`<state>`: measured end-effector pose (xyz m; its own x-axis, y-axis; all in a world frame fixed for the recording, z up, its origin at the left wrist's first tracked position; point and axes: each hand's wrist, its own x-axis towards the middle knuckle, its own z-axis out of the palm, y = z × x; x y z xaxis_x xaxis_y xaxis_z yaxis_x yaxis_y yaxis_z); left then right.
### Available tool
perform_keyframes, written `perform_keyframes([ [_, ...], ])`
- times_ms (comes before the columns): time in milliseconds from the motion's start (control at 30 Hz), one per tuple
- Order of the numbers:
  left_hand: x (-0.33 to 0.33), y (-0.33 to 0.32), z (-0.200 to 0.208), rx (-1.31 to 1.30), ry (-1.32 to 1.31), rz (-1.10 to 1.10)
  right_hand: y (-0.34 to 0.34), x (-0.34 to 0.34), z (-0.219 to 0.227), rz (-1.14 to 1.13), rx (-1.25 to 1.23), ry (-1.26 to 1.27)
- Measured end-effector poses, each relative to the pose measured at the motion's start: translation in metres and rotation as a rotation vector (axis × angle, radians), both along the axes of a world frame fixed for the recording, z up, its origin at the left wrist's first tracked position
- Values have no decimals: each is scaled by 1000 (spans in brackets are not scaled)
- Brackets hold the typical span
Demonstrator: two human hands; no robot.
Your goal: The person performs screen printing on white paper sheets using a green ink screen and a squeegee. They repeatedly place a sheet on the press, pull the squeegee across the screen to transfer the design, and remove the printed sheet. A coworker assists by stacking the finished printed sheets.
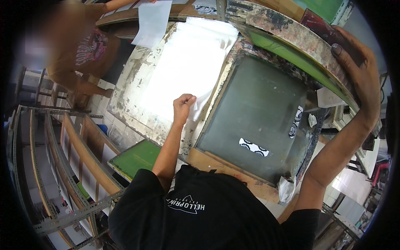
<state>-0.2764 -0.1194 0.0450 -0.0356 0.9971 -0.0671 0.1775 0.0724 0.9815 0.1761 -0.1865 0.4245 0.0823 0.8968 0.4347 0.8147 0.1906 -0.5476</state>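
At the lower right corner of a stack of white paper sheets (pixel 187 62), my left hand (pixel 182 108) is closed in a pinch on the edge of a sheet, which curls up slightly there. My right hand (pixel 358 62) is raised at the upper right, wrapped round the paint-stained edge of a tilted screen printing frame (pixel 271 18). Green mesh (pixel 287 52) shows beneath that edge. A dark red, flat piece (pixel 314 25) lies against the frame by my right fingers; what it is I cannot tell. Below the frame is a smooth grey printing bed (pixel 254 100).
Two patterned black-and-white strips (pixel 254 147) lie on the bed's right part. Another person (pixel 87 54) stands at the left, a hand on a white sheet (pixel 153 23). Wooden drying racks (pixel 89 154) fill the lower left, beside a green screen (pixel 137 158).
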Motion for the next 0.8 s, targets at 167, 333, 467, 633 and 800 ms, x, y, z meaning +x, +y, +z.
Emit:
perform_keyframes([
  [167, 23, -15, 44, 220, 140, -128, 1, 10, -1, 32, -29, -53],
  [333, 69, -49, 74, 344, 593, -587, -4, 12, 3, 23, -53, -121],
  [467, 98, -53, 17, 268, 953, -790, -9, -10, 8, -20, -70, -18],
  [633, 173, -42, -8, 419, 933, -940, -20, -61, 26, -100, 70, -250],
  [800, 258, -40, -9, 508, 879, -1124, -19, -50, 25, -45, 158, -267],
])
